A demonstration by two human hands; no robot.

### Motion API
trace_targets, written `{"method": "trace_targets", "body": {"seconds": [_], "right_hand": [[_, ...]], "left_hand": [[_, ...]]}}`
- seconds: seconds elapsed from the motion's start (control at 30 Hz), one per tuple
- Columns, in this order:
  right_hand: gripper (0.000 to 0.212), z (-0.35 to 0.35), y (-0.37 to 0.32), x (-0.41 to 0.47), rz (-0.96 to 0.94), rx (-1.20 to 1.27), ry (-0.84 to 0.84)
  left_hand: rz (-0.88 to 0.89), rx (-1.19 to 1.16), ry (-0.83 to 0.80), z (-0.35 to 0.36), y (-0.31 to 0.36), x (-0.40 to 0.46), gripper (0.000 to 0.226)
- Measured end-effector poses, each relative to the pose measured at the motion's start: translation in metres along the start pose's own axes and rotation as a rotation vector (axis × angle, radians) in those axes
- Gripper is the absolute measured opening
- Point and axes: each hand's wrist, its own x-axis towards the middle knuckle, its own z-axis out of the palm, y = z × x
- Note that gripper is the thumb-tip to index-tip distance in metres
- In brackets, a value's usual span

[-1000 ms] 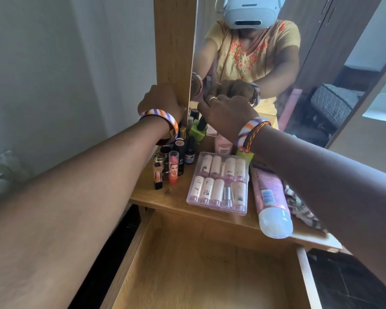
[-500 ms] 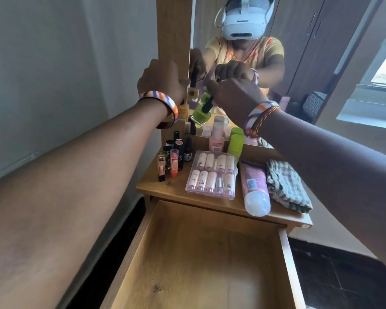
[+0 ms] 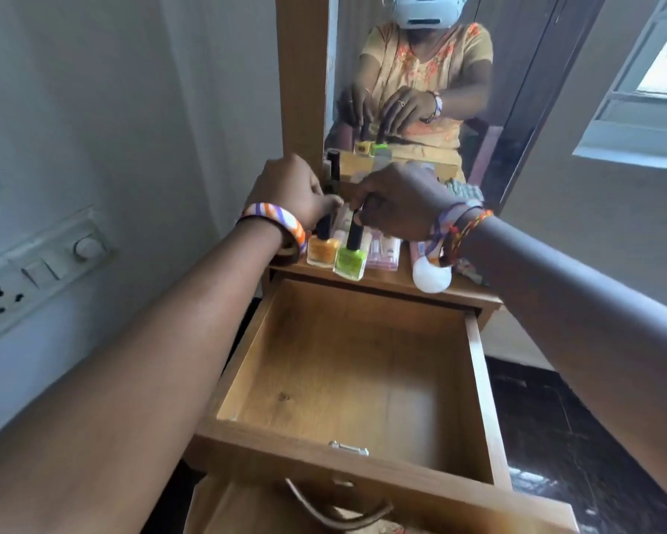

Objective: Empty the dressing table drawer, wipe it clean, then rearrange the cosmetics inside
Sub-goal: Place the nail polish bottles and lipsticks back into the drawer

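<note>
The wooden drawer (image 3: 482, 398) stands pulled out below the dressing table top, with nothing inside it. My left hand (image 3: 289, 194) pinches the black cap of an orange nail polish bottle (image 3: 322, 251). My right hand (image 3: 401, 202) pinches the black cap of a green nail polish bottle (image 3: 349, 262). Both bottles hang upright over the front edge of the table top (image 3: 393, 283), side by side. Behind them lies a clear case of small pink tubes (image 3: 382, 256), partly hidden by my hands.
A pink lotion bottle with a white cap (image 3: 432, 277) lies on the top under my right wrist. A mirror (image 3: 420, 90) rises behind the table. A wall switch panel (image 3: 43, 264) is at the left. A metal handle (image 3: 339, 514) hangs on the drawer front.
Both hands have come down and toward me from the mirror with the two bottles, which now hang near the table's front edge. The view has tilted down, showing more of the drawer.
</note>
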Motion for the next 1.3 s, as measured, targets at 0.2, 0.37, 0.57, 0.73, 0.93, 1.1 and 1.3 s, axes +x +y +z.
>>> {"method": "trace_targets", "body": {"seconds": [0.2,0.37,0.57,0.73,0.93,1.1,1.3], "right_hand": [[0.024,0.081,-0.002,-0.014,0.181,0.099,-0.082],[0.024,0.125,-0.013,-0.019,0.283,0.154,0.001],[0.023,0.155,-0.026,-0.014,0.297,0.172,0.023],[0.024,0.173,-0.03,-0.014,0.31,0.229,0.028],[0.029,0.189,-0.031,-0.018,0.339,0.332,0.091],[0.036,0.191,-0.03,-0.018,0.372,0.386,0.073],[0.034,0.19,-0.021,-0.028,0.391,0.431,0.111]], "left_hand": [[-0.165,0.009,-0.098,0.048,-0.034,-0.033,0.031],[-0.314,-0.03,-0.117,0.078,-0.06,-0.034,0.03],[-0.393,-0.073,-0.096,0.093,-0.081,-0.028,0.027],[-0.402,-0.057,-0.059,0.103,-0.09,-0.031,0.024],[-0.435,-0.05,0.001,0.114,-0.094,-0.033,0.02],[-0.461,-0.087,0.024,0.119,-0.092,-0.033,0.02],[-0.502,-0.175,0.091,0.116,-0.076,-0.052,0.027]]}}
